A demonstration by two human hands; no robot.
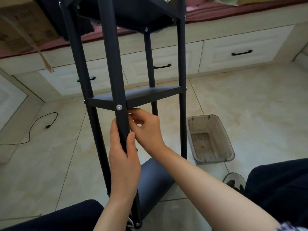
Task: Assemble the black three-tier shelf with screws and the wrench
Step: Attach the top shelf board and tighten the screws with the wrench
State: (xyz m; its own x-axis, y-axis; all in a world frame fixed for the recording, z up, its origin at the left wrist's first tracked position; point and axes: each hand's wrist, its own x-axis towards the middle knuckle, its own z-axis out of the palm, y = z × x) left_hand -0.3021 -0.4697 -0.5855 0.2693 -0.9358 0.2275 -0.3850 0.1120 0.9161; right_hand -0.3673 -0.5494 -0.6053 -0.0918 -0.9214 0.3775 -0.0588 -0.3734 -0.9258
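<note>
The black shelf frame (182, 114) stands tilted between my knees, its posts running up and away from me. A middle tier (150, 93) joins the posts, and a silver screw head (119, 107) shows on the near post at that tier. My left hand (124, 157) grips this near post (122, 124) just below the screw. My right hand (147, 129) reaches behind the same post under the tier, fingers curled; what they pinch is hidden. Another tier (155, 175) lies low near my legs, and the top tier (133, 15) is at the upper edge. No wrench is visible.
A clear grey plastic bin (230, 147) with a small washer inside sits on the tiled floor at right. White drawers (240, 50) with black handles line the back. A black cable (30, 130) lies at left, and a cardboard box (21, 27) sits at top left.
</note>
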